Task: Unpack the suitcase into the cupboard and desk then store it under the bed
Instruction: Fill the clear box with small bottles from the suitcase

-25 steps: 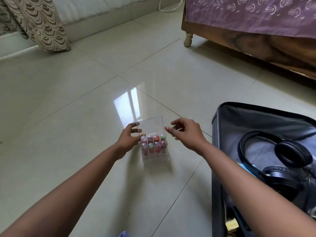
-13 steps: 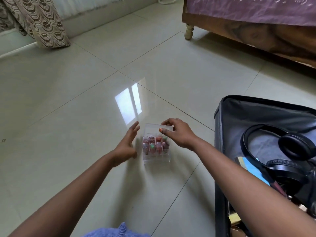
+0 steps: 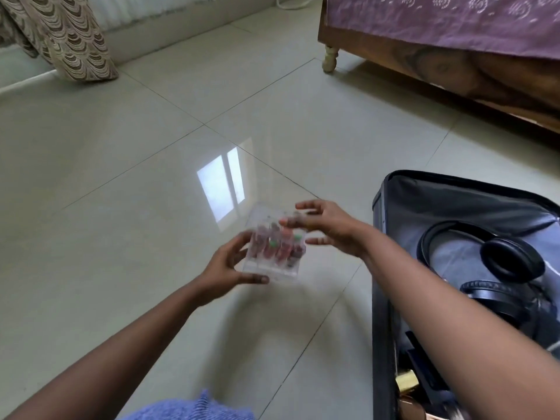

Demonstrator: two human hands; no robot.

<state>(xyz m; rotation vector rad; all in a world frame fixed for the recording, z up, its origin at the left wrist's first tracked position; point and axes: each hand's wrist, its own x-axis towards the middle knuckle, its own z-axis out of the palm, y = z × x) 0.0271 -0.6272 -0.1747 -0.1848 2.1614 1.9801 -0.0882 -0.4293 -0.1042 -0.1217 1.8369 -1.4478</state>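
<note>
Left hand (image 3: 225, 265) gripping clear box (image 3: 274, 247), right hand (image 3: 330, 228) touching

We note a glossy pale tiled floor (image 3: 127, 225) with a bright window reflection (image 3: 221, 183). A brown scallop-patterned curtain (image 3: 69, 37) hangs at upper left, touching the floor. A white cable (image 3: 291, 3) lies near the wall. Blue knitted fabric (image 3: 194, 409) shows at the bottom edge.

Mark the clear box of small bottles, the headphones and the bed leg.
clear box (image 3: 269, 269): head view, near bottom edge.
headphones (image 3: 512, 262): head view, upper ear cushion.
bed leg (image 3: 329, 58): head view, turned shaft.
</note>
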